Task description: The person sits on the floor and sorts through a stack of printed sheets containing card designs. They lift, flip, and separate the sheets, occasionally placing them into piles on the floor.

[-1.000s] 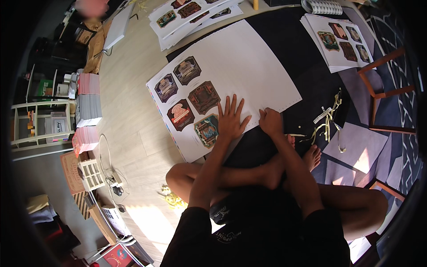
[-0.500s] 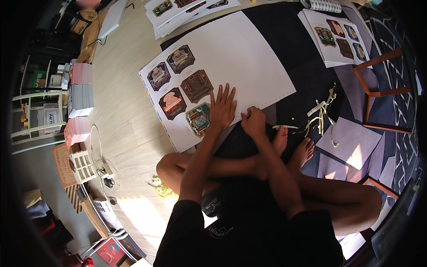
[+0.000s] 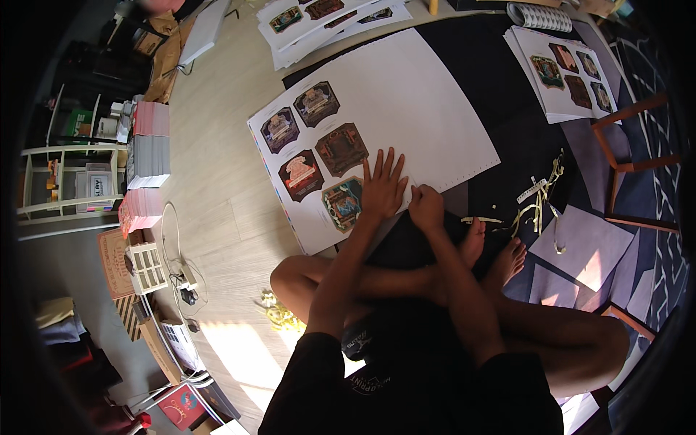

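A large white sheet [image 3: 413, 101] lies on the floor in front of my crossed legs. On its left part are several printed, shaped pictures [image 3: 341, 148]. My left hand [image 3: 383, 187] lies flat on the sheet with fingers spread, just right of the nearest picture [image 3: 342, 204]. My right hand [image 3: 428, 209] is curled into a fist at the sheet's near edge, touching the left hand's side. Whether anything is inside the fist is hidden. A black mat [image 3: 507, 109] lies under the sheet.
More printed sheets lie at the top [image 3: 319, 18] and the upper right [image 3: 562, 72]. Yellow paper strips [image 3: 540, 199] and grey sheets [image 3: 583, 246] are to my right. On the left are pink and grey stacks [image 3: 148, 156], a white shelf [image 3: 65, 185], cables [image 3: 181, 275] and more yellow scraps [image 3: 279, 312].
The view has shifted a little with my head. Both hands stay on the sheet's near edge in the same pose.
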### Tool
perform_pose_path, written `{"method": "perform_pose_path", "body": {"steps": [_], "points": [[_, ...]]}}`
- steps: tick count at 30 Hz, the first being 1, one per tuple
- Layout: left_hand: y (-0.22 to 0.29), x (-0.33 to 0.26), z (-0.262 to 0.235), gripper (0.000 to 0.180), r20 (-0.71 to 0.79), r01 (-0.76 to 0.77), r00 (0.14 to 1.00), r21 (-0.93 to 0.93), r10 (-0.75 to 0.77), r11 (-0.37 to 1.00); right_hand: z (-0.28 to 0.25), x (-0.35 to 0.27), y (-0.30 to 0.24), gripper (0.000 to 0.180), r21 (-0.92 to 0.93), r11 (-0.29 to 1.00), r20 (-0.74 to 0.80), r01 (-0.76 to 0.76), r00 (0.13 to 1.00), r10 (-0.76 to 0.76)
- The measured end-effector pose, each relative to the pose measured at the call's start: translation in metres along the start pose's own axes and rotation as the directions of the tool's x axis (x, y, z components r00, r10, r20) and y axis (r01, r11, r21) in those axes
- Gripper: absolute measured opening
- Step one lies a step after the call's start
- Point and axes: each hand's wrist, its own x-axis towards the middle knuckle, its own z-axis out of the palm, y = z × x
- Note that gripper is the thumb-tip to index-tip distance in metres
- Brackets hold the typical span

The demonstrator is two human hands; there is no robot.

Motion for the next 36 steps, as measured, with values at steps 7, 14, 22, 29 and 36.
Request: {"method": "perform_pose_path", "body": {"steps": [7,14,22,29,36], "points": [[-0.001,-0.004,0.003,0.057,-0.017,-0.005,1.0,-0.018,0.004,1.0,-0.001,0.001,-0.002,0.027,-0.091,0.996,0.063,0.018,0.998,-0.012],[0.001,-0.001,0.003,0.056,-0.035,-0.012,0.999,-0.012,0.012,1.0,0.004,0.001,0.001,0.028,-0.086,0.994,-0.072,0.073,0.994,-0.079],[-0.001,-0.002,0.001,0.055,-0.026,-0.007,1.0,-0.018,0.006,1.0,-0.018,-0.006,-0.015,0.025,-0.211,0.977,-0.049,-0.037,0.998,0.028],[0.0,-0.001,0.0,0.056,-0.021,-0.002,1.0,-0.026,0.002,1.0,-0.016,0.003,-0.002,0.024,-0.072,0.997,-0.03,-0.041,0.999,0.039],[0.0,-0.004,0.0,0.056,-0.021,-0.016,1.0,-0.035,0.015,0.999,-0.009,0.005,0.004,0.028,-0.122,0.993,0.005,-0.006,1.0,0.006]]}}
